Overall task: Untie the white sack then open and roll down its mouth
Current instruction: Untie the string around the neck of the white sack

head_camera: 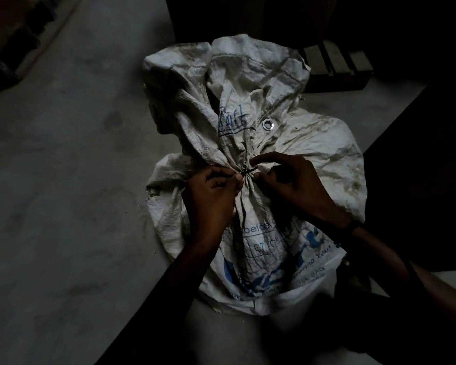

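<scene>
A dirty white woven sack with blue print stands on the concrete floor, its neck gathered and bound by a thin dark string. The loose mouth fans out above the tie, showing a metal eyelet. My left hand pinches the string at the left of the knot, fingers curled. On the knot's right side, my right hand pinches the string between thumb and forefinger. A string end hangs down the sack's front below the knot.
Grey concrete floor stretches to the left. A dark wooden pallet or crate sits behind the sack at the right. Deep shadow covers the right side and the bottom of the view. Dark clutter lies at the top left corner.
</scene>
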Demonstrator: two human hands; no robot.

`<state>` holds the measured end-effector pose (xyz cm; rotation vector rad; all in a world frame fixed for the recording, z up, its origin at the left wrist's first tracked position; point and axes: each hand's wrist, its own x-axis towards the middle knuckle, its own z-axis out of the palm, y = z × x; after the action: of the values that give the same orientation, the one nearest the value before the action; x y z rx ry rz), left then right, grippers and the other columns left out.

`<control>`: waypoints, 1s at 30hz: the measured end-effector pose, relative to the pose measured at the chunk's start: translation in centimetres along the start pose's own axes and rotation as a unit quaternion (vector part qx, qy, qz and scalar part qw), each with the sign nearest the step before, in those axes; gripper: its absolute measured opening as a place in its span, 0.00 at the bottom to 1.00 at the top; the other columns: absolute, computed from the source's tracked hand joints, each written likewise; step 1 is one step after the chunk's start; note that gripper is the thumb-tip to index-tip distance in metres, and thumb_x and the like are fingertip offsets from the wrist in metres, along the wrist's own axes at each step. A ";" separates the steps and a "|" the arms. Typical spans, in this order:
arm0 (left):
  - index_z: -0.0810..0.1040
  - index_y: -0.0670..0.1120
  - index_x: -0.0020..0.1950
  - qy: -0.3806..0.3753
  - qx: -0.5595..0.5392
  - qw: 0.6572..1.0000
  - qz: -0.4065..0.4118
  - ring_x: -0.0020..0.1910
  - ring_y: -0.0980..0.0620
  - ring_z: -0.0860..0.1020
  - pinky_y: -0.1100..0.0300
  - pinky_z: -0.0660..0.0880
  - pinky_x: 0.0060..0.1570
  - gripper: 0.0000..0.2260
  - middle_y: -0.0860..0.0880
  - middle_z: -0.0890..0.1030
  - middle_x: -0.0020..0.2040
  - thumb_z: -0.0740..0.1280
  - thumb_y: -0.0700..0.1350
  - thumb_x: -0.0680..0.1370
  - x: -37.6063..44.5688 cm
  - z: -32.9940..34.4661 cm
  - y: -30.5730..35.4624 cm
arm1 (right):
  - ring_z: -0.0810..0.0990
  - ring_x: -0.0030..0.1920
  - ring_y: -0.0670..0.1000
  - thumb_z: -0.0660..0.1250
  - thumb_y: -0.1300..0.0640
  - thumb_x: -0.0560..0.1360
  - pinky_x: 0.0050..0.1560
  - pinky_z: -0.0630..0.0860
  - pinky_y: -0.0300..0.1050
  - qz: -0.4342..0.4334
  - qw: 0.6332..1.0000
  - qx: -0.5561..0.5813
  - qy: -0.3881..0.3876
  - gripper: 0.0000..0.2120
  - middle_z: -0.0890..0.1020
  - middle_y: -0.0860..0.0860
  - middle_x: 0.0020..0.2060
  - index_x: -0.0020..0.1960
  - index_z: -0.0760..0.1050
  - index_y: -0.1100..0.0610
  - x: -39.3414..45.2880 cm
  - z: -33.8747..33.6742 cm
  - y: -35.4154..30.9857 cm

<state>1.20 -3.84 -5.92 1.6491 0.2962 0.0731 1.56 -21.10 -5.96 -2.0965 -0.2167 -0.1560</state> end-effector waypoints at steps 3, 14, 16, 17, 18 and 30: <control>0.82 0.38 0.44 -0.003 0.044 0.998 0.047 0.38 0.55 0.83 0.63 0.79 0.39 0.04 0.43 0.86 0.41 0.76 0.35 0.72 0.1 -0.2 0.4 | 0.78 0.28 0.45 0.72 0.49 0.79 0.35 0.73 0.47 -0.017 0.997 -0.066 0.030 0.06 0.80 0.48 0.26 0.55 0.85 0.46 0.0 -0.1 -0.3; 0.80 0.42 0.44 -0.045 0.028 0.998 0.033 0.46 0.49 0.84 0.55 0.81 0.49 0.07 0.44 0.85 0.45 0.73 0.32 0.74 0.7 0.0 0.5 | 0.73 0.27 0.36 0.73 0.47 0.77 0.35 0.66 0.36 -0.055 0.980 -0.189 -0.009 0.05 0.79 0.43 0.26 0.51 0.84 0.47 0.5 -1.3 -1.0; 0.80 0.43 0.44 -0.051 0.032 0.998 0.036 0.45 0.50 0.84 0.57 0.80 0.49 0.07 0.46 0.84 0.43 0.73 0.32 0.74 1.0 0.0 0.5 | 0.74 0.26 0.36 0.72 0.48 0.77 0.35 0.66 0.35 -0.058 0.980 -0.190 -0.019 0.05 0.78 0.43 0.25 0.52 0.84 0.46 0.6 -1.5 -1.1; 0.81 0.43 0.44 -0.055 0.033 0.997 0.036 0.45 0.50 0.84 0.57 0.80 0.49 0.07 0.46 0.84 0.43 0.73 0.32 0.74 1.1 0.0 0.5 | 0.75 0.26 0.37 0.72 0.49 0.77 0.35 0.66 0.34 -0.057 0.980 -0.188 -0.025 0.05 0.77 0.43 0.25 0.52 0.84 0.45 0.6 -1.6 -1.1; 0.81 0.42 0.45 -0.059 0.030 0.997 0.036 0.45 0.50 0.84 0.58 0.80 0.48 0.07 0.46 0.84 0.43 0.73 0.32 0.74 1.1 0.0 0.5 | 0.75 0.25 0.39 0.72 0.51 0.77 0.35 0.65 0.31 -0.056 0.981 -0.185 -0.031 0.05 0.77 0.44 0.24 0.52 0.83 0.45 0.5 -1.8 -1.2; 0.83 0.46 0.41 -0.081 0.032 0.995 0.038 0.46 0.43 0.85 0.48 0.82 0.51 0.09 0.43 0.86 0.42 0.74 0.32 0.73 0.8 0.3 0.8 | 0.74 0.24 0.45 0.72 0.56 0.74 0.29 0.62 0.34 -0.083 0.968 -0.202 -0.120 0.03 0.70 0.46 0.20 0.47 0.83 0.51 1.4 -3.4 -1.7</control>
<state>2.14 -3.97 -5.26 1.7189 0.1139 -0.0135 2.47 -23.05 -2.52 -2.5035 -0.5451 -0.0461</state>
